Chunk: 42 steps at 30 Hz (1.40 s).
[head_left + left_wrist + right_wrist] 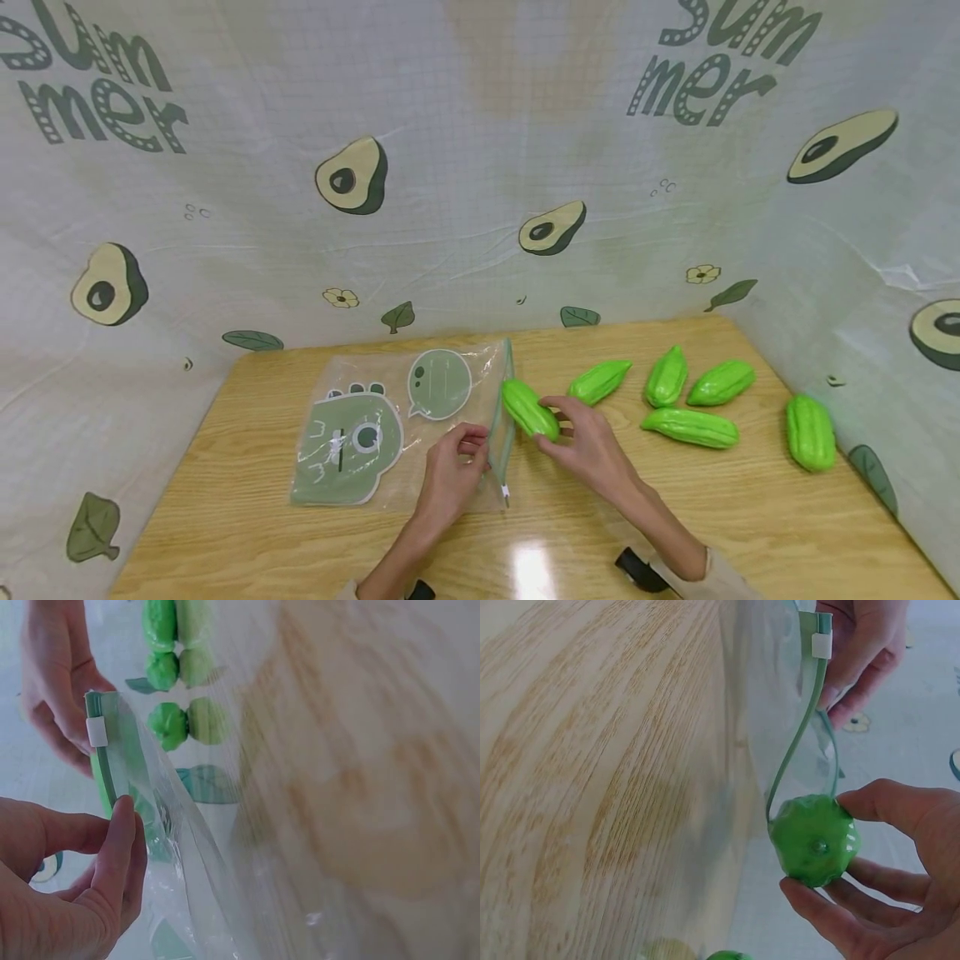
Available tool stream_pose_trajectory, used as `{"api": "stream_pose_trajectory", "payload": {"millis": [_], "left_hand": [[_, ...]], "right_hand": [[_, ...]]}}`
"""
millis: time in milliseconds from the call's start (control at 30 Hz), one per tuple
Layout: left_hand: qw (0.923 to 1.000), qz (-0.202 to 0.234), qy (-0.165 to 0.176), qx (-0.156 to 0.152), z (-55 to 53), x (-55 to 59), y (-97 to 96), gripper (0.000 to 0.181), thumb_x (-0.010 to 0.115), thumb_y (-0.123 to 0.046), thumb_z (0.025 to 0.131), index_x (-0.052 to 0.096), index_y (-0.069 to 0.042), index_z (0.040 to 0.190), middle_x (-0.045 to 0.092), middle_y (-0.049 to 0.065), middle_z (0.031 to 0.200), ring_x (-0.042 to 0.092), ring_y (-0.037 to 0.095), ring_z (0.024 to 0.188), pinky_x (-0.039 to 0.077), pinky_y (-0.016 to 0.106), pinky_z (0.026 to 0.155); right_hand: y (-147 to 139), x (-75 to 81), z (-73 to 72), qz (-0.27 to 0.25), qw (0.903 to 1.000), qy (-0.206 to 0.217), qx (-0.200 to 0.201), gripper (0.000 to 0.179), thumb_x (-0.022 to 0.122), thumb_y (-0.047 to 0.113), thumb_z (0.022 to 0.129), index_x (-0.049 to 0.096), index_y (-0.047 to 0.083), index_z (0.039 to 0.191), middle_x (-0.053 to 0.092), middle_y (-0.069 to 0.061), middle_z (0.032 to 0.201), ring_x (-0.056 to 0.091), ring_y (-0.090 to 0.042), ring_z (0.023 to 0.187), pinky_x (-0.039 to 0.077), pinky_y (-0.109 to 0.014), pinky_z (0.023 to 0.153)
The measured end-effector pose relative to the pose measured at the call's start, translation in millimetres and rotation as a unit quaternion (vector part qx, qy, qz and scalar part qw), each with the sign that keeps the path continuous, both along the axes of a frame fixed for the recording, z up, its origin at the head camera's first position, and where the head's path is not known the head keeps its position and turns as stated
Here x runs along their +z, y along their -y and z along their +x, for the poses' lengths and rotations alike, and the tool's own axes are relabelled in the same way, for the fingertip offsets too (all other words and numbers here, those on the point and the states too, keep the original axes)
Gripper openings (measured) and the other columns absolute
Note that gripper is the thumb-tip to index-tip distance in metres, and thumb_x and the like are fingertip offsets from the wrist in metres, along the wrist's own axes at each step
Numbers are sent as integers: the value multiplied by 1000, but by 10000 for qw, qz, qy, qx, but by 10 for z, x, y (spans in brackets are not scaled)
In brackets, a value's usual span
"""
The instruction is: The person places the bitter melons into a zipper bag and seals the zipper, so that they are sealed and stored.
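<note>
A clear slider zip bag [345, 450] printed with a green dinosaur lies on the wooden table, its green-edged mouth towards the right. My left hand [450, 475] pinches the near part of that mouth between thumb and fingers, close to the white slider [97, 731]. In the right wrist view the mouth's two green edges stand apart. My right hand [592, 446] grips a bright green ribbed gourd [528, 408], like a bitter melon, with thumb and fingers around its near end. The gourd's far end is right at the bag mouth, tilted up to the left in the head view.
More green gourds lie on the table's right side: one [600, 382] just beyond my right hand, a cluster around another gourd [690, 427], and one [810, 432] by the right edge. A cloth [450, 275] printed with avocados hangs behind the table and along its sides.
</note>
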State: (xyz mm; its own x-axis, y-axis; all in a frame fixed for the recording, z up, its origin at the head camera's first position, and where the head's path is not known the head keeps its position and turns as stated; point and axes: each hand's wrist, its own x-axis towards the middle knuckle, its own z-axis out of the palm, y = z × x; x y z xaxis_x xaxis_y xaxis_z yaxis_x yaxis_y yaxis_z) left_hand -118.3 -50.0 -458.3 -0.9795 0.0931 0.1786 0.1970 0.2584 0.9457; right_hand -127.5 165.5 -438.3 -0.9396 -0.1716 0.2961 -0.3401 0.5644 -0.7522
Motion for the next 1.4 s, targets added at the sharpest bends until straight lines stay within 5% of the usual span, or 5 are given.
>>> {"api": "stream_pose_trajectory", "payload": {"millis": [533,1400], "left_hand": [[9994,-238,92,228,-8,-2,-16,13,67,10,91,70,5,102,71,16,93,69,16,74,57,21,60],[9997,-163,-79,133,7,4,18,18,65,13,89,71,2,102,71,12,95,71,22,83,58,21,68]], "right_hand": [[-3,-47,-85,-152,9996,145,197,45,81,-2,84,64,-5,126,66,-22,124,67,-39,108,61,-32,84],[62,-58,-231,-418,9959,669,451,46,79,0,87,63,-5,130,64,-23,130,65,-39,114,60,-36,90]]}}
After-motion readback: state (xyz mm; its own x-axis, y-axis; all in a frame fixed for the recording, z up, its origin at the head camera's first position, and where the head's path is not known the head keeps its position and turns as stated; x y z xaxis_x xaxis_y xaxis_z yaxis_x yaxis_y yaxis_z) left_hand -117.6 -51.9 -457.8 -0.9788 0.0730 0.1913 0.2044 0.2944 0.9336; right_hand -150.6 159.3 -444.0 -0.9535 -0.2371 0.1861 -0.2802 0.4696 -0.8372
